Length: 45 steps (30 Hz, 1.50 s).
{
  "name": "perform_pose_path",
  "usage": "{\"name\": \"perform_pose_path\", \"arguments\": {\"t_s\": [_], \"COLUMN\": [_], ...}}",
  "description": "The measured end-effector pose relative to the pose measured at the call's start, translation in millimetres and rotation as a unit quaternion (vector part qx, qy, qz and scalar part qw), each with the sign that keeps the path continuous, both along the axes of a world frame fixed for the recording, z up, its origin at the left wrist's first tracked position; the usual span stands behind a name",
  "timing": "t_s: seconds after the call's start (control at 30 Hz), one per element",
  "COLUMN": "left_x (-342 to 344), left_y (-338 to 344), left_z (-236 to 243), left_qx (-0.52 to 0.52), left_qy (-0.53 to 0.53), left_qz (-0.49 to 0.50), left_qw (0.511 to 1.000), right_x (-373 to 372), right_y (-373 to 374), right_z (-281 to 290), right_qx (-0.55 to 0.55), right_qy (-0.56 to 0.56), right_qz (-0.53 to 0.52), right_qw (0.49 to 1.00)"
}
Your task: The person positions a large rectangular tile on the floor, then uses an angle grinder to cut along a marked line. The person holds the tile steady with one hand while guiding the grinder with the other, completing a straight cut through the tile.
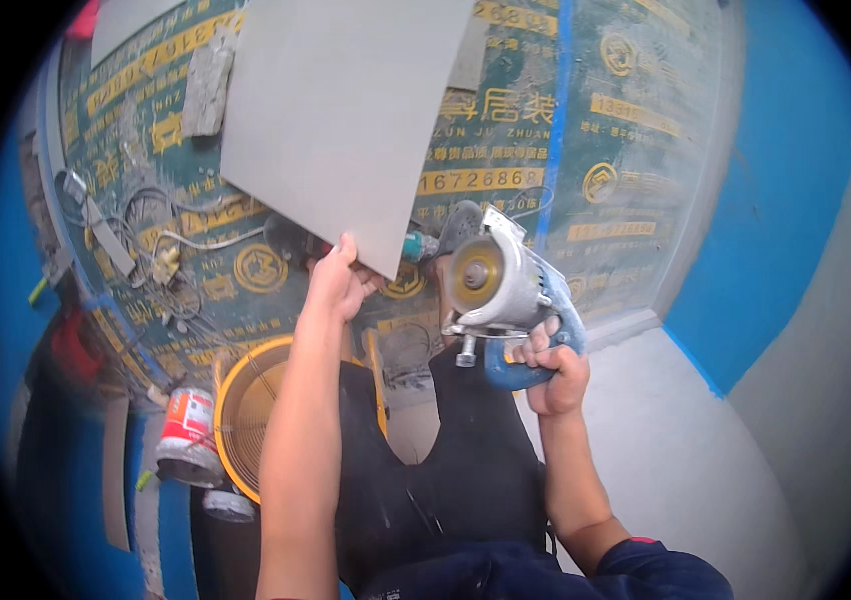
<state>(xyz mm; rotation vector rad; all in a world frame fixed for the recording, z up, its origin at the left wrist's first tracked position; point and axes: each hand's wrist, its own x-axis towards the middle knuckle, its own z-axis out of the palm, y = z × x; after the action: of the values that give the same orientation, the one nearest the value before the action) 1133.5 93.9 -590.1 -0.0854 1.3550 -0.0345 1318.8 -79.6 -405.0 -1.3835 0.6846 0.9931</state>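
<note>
My left hand (341,282) grips the lower edge of a large, smooth light-grey tile (336,110), close to its near corner. The tile slants away from me over the printed green floor covering. In my right hand (558,372) is a handheld tile cutter (496,290) with a blue body, a metal guard and a round disc facing up. My fingers wrap round its handle. The cutter is held to the right of the tile, apart from it. Whether the disc is spinning I cannot tell. A teal power tool (420,246) shows partly from behind the tile's corner.
A yellow round fan (246,420) with a wire grille stands by my left leg, beside a red-and-white bucket (189,440). Tangled cables (161,235) lie at the left. A rough grey slab piece (208,90) rests beside the tile. At the right runs a blue-and-grey wall (756,270).
</note>
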Motion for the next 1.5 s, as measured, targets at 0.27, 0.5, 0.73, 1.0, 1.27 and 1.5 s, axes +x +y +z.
{"name": "perform_pose_path", "arguments": {"t_s": [0.27, 0.5, 0.73, 1.0, 1.27, 1.5], "left_x": [6.7, -16.9, 22.1, 11.3, 32.9, 57.2], "left_y": [-6.7, -6.3, -10.7, -37.3, -34.0, -28.7], "left_z": [5.8, -6.3, 23.5, 38.7, 45.1, 54.9], "left_qx": [0.025, 0.049, 0.086, 0.095, 0.09, 0.105], "left_qy": [0.013, -0.011, 0.122, 0.125, 0.158, 0.2], "left_qz": [0.047, 0.04, 0.02, 0.034, -0.014, -0.033], "left_qw": [0.998, 0.998, 0.989, 0.987, 0.983, 0.974], "right_x": [113.8, 191.3, 241.8, 272.4, 305.6, 315.6], "right_y": [-81.0, -134.2, -135.9, -150.0, -211.8, -334.6], "right_z": [-41.8, -92.3, -154.2, -287.1, -428.2, -499.4], "right_qx": [0.009, 0.036, 0.003, -0.019, -0.115, -0.132], "right_qy": [-0.002, 0.03, 0.066, 0.081, 0.078, 0.056], "right_qz": [-0.114, -0.152, -0.168, -0.203, -0.209, -0.203], "right_qw": [0.993, 0.987, 0.984, 0.976, 0.968, 0.969]}}
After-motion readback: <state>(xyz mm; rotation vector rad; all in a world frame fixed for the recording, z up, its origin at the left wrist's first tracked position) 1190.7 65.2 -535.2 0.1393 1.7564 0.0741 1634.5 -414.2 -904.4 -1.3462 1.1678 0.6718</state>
